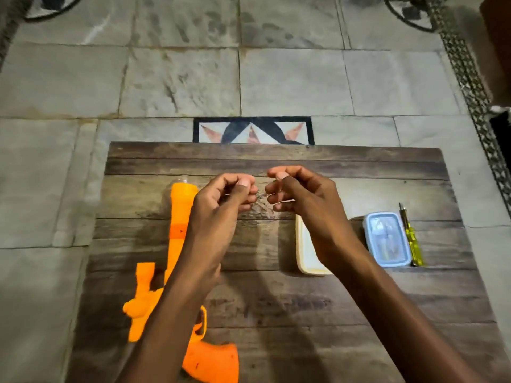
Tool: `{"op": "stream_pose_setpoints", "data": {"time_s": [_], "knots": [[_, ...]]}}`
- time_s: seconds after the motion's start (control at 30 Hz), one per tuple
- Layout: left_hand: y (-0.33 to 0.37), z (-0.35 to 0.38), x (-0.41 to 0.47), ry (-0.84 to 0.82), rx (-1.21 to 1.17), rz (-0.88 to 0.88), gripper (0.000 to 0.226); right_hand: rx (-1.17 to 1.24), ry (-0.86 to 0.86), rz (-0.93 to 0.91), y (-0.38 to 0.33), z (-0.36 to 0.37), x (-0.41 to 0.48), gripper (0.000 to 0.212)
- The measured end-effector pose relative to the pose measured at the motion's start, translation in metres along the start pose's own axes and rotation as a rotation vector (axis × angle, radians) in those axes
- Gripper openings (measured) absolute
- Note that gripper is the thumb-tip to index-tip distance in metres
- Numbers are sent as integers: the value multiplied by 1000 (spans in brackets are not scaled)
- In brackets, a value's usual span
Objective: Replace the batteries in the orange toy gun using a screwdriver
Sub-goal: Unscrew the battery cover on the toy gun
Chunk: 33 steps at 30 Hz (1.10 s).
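The orange toy gun lies lengthwise on the left of the wooden board, barrel pointing away, partly hidden under my left forearm. My left hand and my right hand hover side by side above the board's middle, fingers curled in with thumbs pressed on fingertips; nothing shows in either. A yellow-handled screwdriver lies at the right, beside a blue-rimmed clear box with items inside that I cannot make out. A cream lid or tray sits under my right wrist.
The board rests on a grey tiled floor with a patterned tile just beyond its far edge. A dark patterned strip runs along the right. Round dark objects sit at the top corners.
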State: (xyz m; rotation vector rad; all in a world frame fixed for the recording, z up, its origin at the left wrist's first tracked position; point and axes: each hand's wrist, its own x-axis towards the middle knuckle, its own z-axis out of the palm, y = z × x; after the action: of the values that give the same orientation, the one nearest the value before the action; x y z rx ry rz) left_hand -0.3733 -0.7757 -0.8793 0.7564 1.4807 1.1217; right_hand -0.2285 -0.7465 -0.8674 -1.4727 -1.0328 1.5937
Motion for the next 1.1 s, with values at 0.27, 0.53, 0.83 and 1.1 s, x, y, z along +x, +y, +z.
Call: {"op": "stream_pose_setpoints", "data": {"time_s": [0.27, 0.53, 0.83, 1.1], "knots": [[-57, -15, 1, -38, 16, 162, 20, 3, -35, -140, 58, -12, -3, 18], [-72, -6, -67, -12, 26, 276, 18, -62, -23, -270, 71, -25, -76, 17], [-67, -9, -211, 12, -3, 337, 17, 103, -47, -263, 73, -42, -217, 16], [-94, -5, -258, 13, 31, 294, 13, 57, 63, -251, 102, -85, -265, 19]]}}
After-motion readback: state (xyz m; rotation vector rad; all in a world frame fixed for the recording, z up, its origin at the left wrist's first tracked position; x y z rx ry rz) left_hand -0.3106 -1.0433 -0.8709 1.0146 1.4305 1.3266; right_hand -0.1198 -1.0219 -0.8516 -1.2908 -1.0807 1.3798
